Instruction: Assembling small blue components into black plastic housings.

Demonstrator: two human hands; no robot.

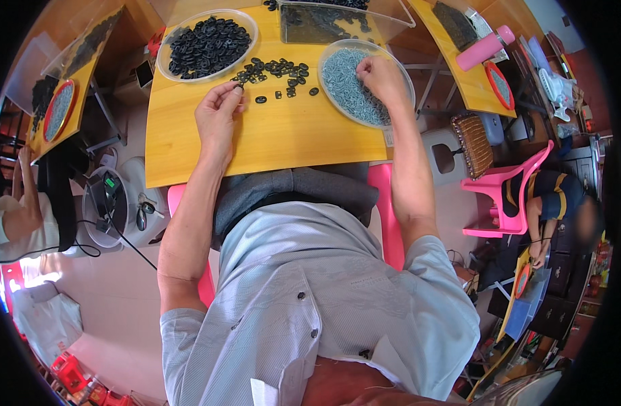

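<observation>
My left hand is closed in a pinch above the yellow table, its fingertips on a small black oval part. Beside it lies a loose scatter of black oval parts, a few of them set apart nearer to me. My right hand is over the round clear tub of grey screws, fingers pinched together; whatever they hold is too small to make out. A second round tub, heaped with black oval parts, stands behind my left hand.
A clear rectangular box with more black parts stands at the table's far edge. Side tables hold a pink bottle and red-rimmed trays. A pink chair stands at right. Other people sit at left and right.
</observation>
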